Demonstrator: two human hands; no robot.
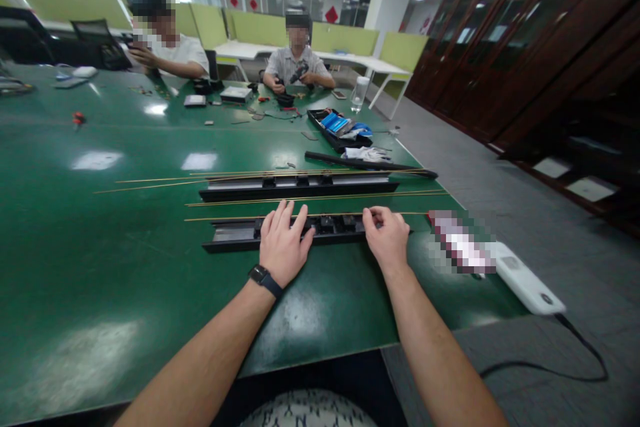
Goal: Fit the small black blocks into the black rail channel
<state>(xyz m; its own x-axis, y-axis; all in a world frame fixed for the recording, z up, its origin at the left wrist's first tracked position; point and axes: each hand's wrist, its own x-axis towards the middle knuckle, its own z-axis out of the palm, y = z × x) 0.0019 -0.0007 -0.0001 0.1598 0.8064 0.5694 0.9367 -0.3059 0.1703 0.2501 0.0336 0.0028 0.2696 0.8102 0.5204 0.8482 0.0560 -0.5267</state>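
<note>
My left hand (285, 240) rests with fingers spread over the nearer black channel (235, 247), a long open profile with a silvery inside. Several small black blocks (327, 223) sit in it between my hands. At the channel's right part my right hand (387, 233) is closed in a pinch at a thin brass-coloured rod (225, 219), which runs along the channel's far edge and shows again to the right of the hand. Fingers hide part of both. Behind lies a second black channel (300, 192) with similar blocks, and more thin rods (415, 193) lie alongside it.
On the green table (125, 280) stand a black tray (345, 140) with blue packets, white gloves (365, 155) and a dark bar (415, 169). A blurred red-edged device (460, 243) and a white power bank (525, 280) lie at the right edge. Two people sit across.
</note>
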